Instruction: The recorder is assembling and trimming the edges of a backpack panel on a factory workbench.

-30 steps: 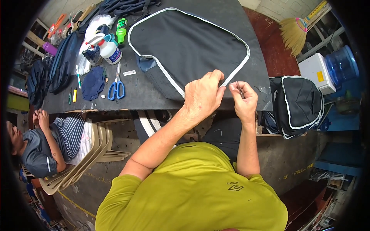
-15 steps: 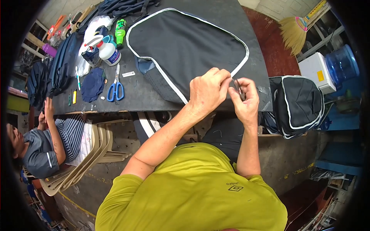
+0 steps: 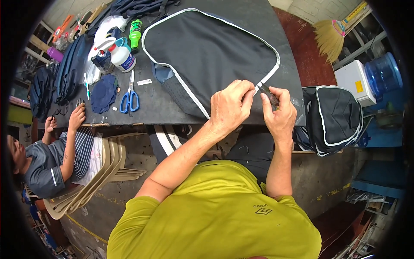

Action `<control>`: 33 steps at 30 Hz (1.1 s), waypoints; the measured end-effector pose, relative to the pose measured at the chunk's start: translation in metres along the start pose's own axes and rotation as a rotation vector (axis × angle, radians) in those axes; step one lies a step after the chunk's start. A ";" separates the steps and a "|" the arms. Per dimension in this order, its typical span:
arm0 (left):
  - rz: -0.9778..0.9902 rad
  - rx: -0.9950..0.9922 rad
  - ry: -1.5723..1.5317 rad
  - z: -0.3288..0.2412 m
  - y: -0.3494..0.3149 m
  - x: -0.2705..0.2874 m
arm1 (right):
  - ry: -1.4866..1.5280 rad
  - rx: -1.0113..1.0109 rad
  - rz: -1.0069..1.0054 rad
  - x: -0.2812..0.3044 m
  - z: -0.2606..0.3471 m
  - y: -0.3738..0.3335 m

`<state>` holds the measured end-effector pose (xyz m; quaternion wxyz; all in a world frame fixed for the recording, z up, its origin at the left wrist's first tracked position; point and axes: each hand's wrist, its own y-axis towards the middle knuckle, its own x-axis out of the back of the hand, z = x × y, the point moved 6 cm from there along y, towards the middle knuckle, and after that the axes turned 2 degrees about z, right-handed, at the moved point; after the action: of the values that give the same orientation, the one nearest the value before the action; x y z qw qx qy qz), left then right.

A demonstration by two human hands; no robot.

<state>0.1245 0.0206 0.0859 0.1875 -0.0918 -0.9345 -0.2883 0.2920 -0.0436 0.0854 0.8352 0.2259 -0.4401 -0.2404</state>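
A black fabric panel (image 3: 215, 52) edged with white piping lies on the dark table (image 3: 168, 108). My left hand (image 3: 230, 108) pinches the piping at the panel's near right edge. My right hand (image 3: 280, 116) is just beside it, holding a small dark tool (image 3: 269, 93) whose tip meets the piping by my left fingertips. What kind of tool it is I cannot tell. Both hands sit at the table's near edge, almost touching each other.
Blue-handled scissors (image 3: 129, 98), a white spray bottle (image 3: 120, 57), a green bottle (image 3: 135, 30) and dark blue fabric pieces (image 3: 103, 93) lie at the table's left. A black bag (image 3: 334, 118) stands at right. Another person (image 3: 47, 159) sits left by stacked beige chairs (image 3: 103, 172).
My right hand has closed in on my left hand and brought the dark tool to the piping. The seated person's hand has come up to the table edge.
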 end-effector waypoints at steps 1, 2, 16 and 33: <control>-0.018 -0.007 -0.020 0.001 -0.001 0.000 | -0.014 0.023 0.002 -0.001 0.001 -0.001; -0.019 -0.006 -0.020 0.002 -0.001 0.000 | -0.028 0.045 0.003 -0.002 0.001 -0.003; 0.007 0.098 -0.096 0.016 -0.004 0.004 | 0.863 -0.554 0.173 -0.059 -0.042 -0.020; 0.045 0.208 -0.265 0.030 -0.001 0.009 | 0.844 -0.490 0.158 -0.062 -0.038 -0.019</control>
<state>0.1070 0.0377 0.0660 0.0777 -0.1299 -0.9736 -0.1711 0.2892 -0.0148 0.0157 0.9848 0.0665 -0.0097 -0.1601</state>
